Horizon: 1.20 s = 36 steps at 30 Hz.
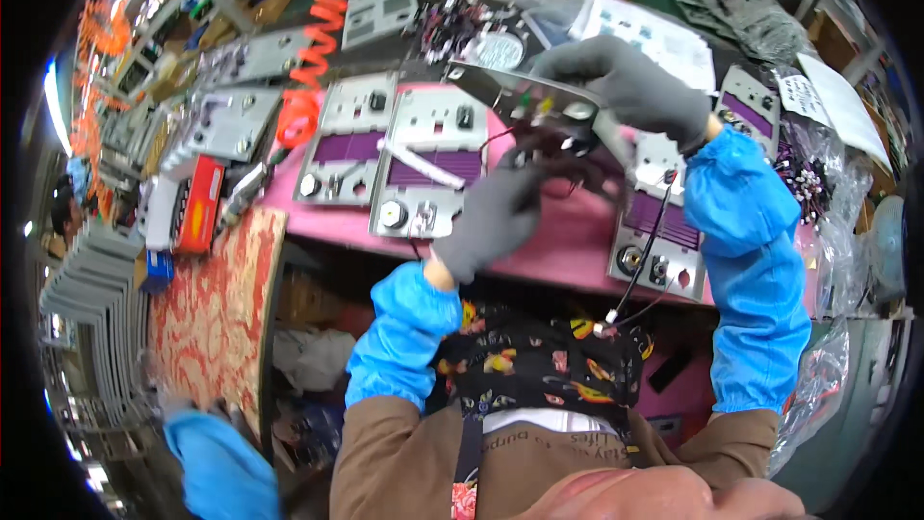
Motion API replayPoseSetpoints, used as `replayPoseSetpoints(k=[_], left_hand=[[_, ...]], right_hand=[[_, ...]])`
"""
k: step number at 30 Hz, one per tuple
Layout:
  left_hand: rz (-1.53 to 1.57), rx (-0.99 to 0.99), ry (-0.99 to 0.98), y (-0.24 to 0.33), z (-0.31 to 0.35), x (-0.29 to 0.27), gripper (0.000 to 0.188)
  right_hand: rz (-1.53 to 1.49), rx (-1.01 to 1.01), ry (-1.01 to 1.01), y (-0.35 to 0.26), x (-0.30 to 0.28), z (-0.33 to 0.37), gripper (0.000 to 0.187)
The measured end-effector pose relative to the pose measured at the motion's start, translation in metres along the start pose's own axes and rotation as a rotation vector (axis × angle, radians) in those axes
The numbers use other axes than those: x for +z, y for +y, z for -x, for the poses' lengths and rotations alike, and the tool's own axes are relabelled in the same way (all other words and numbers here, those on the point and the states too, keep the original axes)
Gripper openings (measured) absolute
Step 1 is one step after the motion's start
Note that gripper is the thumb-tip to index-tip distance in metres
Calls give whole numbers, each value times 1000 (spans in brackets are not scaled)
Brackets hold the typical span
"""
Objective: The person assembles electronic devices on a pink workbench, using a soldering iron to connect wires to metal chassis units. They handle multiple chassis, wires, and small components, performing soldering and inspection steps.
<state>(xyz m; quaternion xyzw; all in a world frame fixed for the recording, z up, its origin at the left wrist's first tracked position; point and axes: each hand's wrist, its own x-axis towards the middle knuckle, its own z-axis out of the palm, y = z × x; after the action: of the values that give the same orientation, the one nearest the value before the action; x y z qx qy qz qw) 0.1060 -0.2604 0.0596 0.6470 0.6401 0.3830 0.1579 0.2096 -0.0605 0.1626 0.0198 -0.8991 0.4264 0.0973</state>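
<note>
A metal panel [486, 85] is held tilted above the pink-topped table [539, 260], with small green and yellow parts on its face. My gloved right hand [630, 87] is closed over its upper right edge. Below the panel, my gloved left hand [493, 217] has its fingers drawn together at dark parts and a thin wire; what they pinch is blurred. Two similar panels with purple areas, a near one [438, 125] and a farther-left one [337, 140], lie left of my hands. Another panel [659, 231] with a black cable across it lies under my right forearm.
An orange coiled hose [325, 29] hangs at the back left. Bundled connectors [457, 29] and papers [645, 39] lie at the back. A red box [199, 204] stands left, above a patterned board [217, 308]. Another person's blue sleeve [221, 467] shows lower left.
</note>
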Motion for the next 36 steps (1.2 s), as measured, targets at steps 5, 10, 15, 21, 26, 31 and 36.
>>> replayPoseSetpoints(k=[5,10,15,21,26,31,36], left_hand=[[538,-146,227,-4,5,-13,34],[417,-93,431,14,-20,-6,44],[-243,155,468,11,-38,1,40],[-299,262,468,26,-40,2,37],[142,138,449,31,-45,11,27],[227,-59,261,15,-37,-1,21],[-129,30,63,8,-27,-31,28]], right_hand=[[48,-37,-31,-17,13,2,23],[145,-63,-6,-14,3,24,26],[299,4,66,-13,-3,49,45],[605,-104,170,6,-4,70,45],[686,-157,216,7,0,77,53],[745,-56,204,3,-1,83,40],[648,143,227,8,-30,123,26]])
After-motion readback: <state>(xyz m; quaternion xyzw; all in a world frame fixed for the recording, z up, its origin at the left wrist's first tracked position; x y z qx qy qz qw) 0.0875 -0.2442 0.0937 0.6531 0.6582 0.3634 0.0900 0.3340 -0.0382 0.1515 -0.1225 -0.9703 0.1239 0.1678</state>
